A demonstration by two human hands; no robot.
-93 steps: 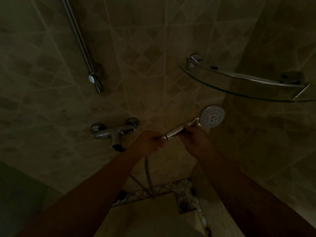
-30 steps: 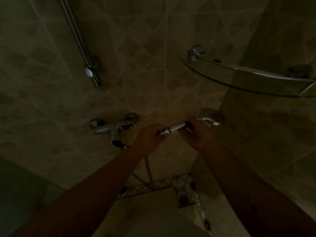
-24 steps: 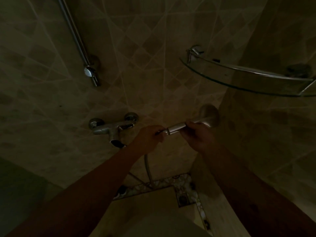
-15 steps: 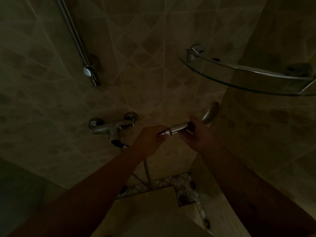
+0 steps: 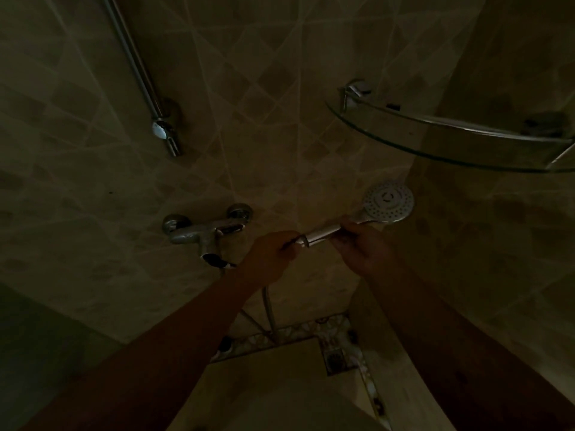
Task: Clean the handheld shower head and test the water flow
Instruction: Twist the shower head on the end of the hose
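The chrome handheld shower head is held in front of the tiled wall, its round nozzle face turned toward me. My right hand grips the handle just below the head. My left hand pinches the hose nut at the handle's lower end. The hose hangs down from under my left hand toward the floor. No water comes out of the nozzles.
A chrome mixer tap is fixed to the wall left of my hands. A slide rail runs up the wall above it. A glass corner shelf sits at upper right. A floor drain lies below.
My right hand has turned the handle, so the head has gone from edge-on or back-facing to nozzle face toward me. My left hand has stayed at the hose nut.
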